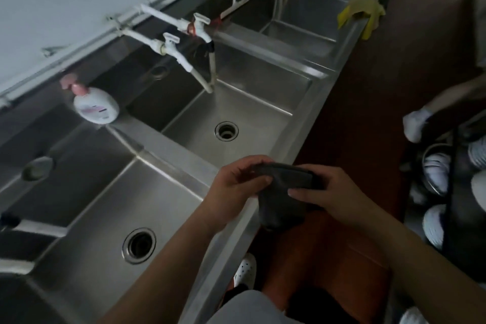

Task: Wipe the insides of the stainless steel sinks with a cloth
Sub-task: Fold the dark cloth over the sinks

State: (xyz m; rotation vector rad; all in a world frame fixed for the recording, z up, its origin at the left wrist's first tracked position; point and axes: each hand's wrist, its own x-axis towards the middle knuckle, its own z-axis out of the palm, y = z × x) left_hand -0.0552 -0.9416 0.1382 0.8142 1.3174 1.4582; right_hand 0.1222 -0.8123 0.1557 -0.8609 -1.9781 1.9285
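— Over the front rim, what's held?
— Left hand [236, 181] and right hand [334, 197] both pinch the dark cloth [284, 200].
— Nearest sink?
— The near sink [105, 218], down-left, closer to the left hand.

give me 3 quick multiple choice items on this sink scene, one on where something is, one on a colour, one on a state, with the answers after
1. Where does the soap bottle stand?
A. on the ledge at the back, between two basins
B. inside the middle basin
C. on the floor

2. What colour is the rag draped over the front rim of the far sink?
A. red
B. yellow
C. white

3. What is happening with the dark cloth?
A. it lies in a basin
B. it hangs from a tap
C. both hands hold it above the front rim

Answers:
1. A, the bottle sits by the back wall where the divider meets it.
2. B, it is plainly yellow.
3. C, the left hand and right hand grip it, clear of any basin.
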